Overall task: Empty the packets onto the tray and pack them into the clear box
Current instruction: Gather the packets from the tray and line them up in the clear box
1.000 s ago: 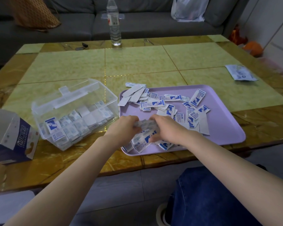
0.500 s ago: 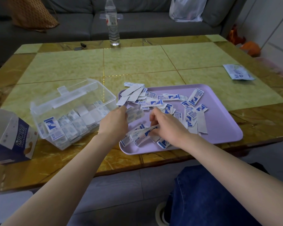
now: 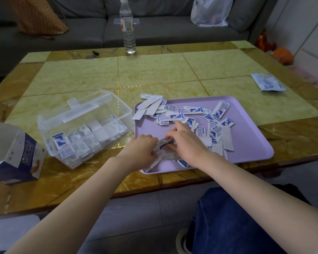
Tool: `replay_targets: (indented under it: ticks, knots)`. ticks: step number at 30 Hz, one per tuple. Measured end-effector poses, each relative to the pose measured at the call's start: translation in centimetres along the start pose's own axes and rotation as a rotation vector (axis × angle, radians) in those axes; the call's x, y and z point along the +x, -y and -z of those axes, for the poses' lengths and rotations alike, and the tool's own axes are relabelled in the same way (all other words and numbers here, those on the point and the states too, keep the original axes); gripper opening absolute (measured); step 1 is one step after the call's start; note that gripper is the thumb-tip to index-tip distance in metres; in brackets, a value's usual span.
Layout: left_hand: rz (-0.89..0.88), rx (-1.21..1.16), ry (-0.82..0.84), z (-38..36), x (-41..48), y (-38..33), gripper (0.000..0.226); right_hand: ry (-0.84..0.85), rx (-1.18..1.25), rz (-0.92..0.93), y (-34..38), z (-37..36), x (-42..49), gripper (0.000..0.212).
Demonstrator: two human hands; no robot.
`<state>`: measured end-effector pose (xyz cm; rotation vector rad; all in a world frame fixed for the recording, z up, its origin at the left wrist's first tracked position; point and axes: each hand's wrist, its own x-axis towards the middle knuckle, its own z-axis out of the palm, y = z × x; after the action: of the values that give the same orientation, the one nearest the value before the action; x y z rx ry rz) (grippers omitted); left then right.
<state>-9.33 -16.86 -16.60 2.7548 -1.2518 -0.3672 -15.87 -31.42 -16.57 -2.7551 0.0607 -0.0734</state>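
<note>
Left hand [image 3: 142, 150], half a second ago lifted toward the clear box [image 3: 84, 129] with packets, is back on the tray [image 3: 246, 143], both it and right hand [image 3: 186, 143] pinching a fresh bunch of packets [image 3: 163, 143]; packing loop continues, box part full.

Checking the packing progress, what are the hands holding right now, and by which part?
Left hand and right hand pinch a small bunch of bandage packets between them, at its opposite ends.

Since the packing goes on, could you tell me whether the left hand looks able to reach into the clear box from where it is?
Probably yes: the left hand is beside the clear box, whose top looks open, with nothing between them.
</note>
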Motion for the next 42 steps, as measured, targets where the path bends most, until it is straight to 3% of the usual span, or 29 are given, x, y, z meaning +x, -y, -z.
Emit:
replay_targets:
  ticks: [7,8,15,20,24,29,36,40,42]
  knots:
    - [0.088,-0.097,-0.311,1.7,0.3,-0.5,0.007,-0.131,0.067,0.006,0.6,1.3,0.8,0.015]
    - [0.087,-0.096,-0.306,1.7,0.3,-0.7,0.001,-0.124,0.061,0.002,0.6,1.4,0.8,0.014]
    - [0.097,0.093,-0.134,-0.5,0.6,-0.3,0.023,-0.003,-0.003,-0.061,-0.4,-0.1,0.6,0.016]
    - [0.061,-0.023,-0.087,-1.0,0.5,-0.2,0.024,0.038,0.173,-0.023,0.7,-1.1,0.4,0.028]
    - [0.075,-0.122,-0.125,-0.8,0.3,-0.6,0.018,-0.001,0.132,-0.026,1.1,-1.6,0.6,0.015]
    - [0.157,-0.022,-0.216,-0.1,-0.3,0.9,0.031,-0.063,0.074,-0.03,0.4,-1.2,0.7,0.014]
    - [0.219,-0.265,-0.177,-0.2,-0.8,1.7,0.007,-0.011,0.161,-0.058,0.3,-1.4,0.4,0.021]
    - [0.146,-0.338,-0.192,-0.2,-0.5,1.1,0.022,0.007,0.186,-0.047,0.5,-1.8,0.7,0.033]
    - [0.142,-0.35,-0.175,-0.2,-0.5,0.8,0.03,0.019,0.172,-0.044,0.4,-1.8,0.8,0.028]
